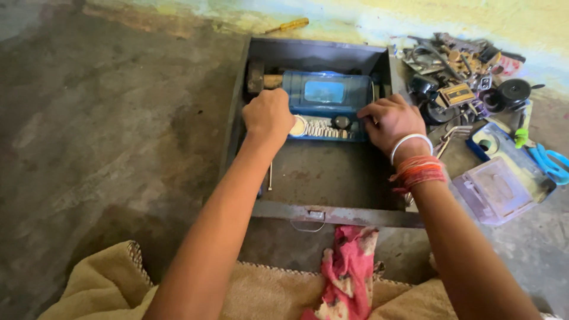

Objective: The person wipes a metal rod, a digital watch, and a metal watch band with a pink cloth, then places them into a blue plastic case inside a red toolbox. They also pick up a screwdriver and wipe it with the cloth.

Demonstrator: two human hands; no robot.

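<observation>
Down by your knees, just in front of the metal box, lie one tan cloth and one red rag.

Inside the box, at its far end, sits one blue plastic case. Your left hand is curled on the case's left front corner. Your right hand has bent fingers on its right front edge. So both hands hold the case, one on each side.

Keep both grips even, I think, so the case stays flat and the little silver bits along its front do not spill. Lift or slide it slowly, because one hammer lies tight against its left end.

Behind the box lies one yellow screwdriver. Right of the box is a pile of tools and parts, too tangled to count. Nearer you, also right of the box, lie two clear plastic boxes and one pair of blue-handled pliers.
</observation>
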